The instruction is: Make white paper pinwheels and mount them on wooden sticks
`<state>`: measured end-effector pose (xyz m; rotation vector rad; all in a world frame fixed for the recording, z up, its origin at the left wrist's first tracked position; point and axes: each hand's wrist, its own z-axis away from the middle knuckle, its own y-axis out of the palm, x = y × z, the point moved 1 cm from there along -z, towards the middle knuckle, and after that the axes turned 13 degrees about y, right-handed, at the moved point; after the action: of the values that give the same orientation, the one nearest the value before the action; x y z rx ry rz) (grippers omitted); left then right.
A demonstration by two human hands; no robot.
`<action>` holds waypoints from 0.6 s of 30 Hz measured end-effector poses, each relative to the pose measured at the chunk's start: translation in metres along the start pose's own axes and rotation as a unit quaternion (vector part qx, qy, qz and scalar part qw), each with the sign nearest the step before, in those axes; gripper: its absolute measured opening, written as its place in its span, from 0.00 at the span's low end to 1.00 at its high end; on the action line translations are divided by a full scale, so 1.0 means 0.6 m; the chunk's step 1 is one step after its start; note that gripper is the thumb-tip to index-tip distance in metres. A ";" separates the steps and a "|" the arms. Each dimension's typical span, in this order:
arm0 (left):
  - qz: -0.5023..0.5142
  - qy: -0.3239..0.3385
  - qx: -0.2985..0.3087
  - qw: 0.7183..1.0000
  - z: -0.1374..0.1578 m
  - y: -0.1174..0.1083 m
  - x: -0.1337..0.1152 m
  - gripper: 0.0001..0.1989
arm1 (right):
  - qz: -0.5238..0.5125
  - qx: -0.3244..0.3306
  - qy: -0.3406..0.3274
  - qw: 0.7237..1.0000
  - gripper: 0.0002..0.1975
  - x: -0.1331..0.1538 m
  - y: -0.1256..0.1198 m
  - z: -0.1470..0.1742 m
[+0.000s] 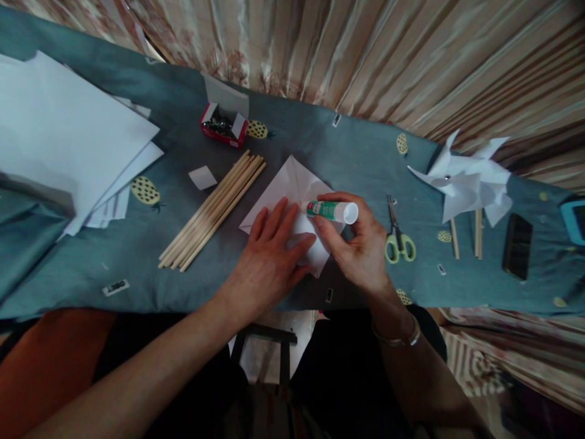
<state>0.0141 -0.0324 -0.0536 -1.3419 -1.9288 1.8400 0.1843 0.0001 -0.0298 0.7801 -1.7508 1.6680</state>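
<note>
right hand [359, 241] grips glue stick [325, 210], tip [304, 207] perhaps touching paper [289, 183]; splayed left hand [274, 253] covers part.

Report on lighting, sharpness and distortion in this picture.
Head view: dim light, darkest along the bottom, the white sheets at left pale but without harsh glare; head view: somewhat soft, small print on the glue stick unreadable; head view: apparent wide-angle stretch, folds of the curtain fanning toward the upper right.

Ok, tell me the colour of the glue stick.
The glue stick is green with a white end, best seen in the head view.
</note>
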 end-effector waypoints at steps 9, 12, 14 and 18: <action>0.000 -0.006 -0.005 1.000 -0.001 0.001 -0.003 0.25 | 0.069 0.002 -0.054 0.996 0.12 0.014 -0.001 -0.002; -0.003 -0.006 -0.008 1.000 -0.001 0.003 -0.002 0.25 | 0.084 0.011 -0.056 0.995 0.12 0.020 -0.003 0.000; -0.003 -0.007 -0.010 1.000 -0.001 0.004 -0.001 0.25 | 0.091 0.016 -0.059 0.994 0.12 0.022 -0.004 0.002; 0.003 -0.008 -0.007 1.000 -0.001 0.004 -0.001 0.24 | 0.103 0.018 -0.071 0.992 0.12 0.021 -0.005 0.004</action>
<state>0.0162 -0.0329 -0.0552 -1.3433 -1.9508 1.8503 0.1781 -0.0027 -0.0182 0.7735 -1.9607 1.8222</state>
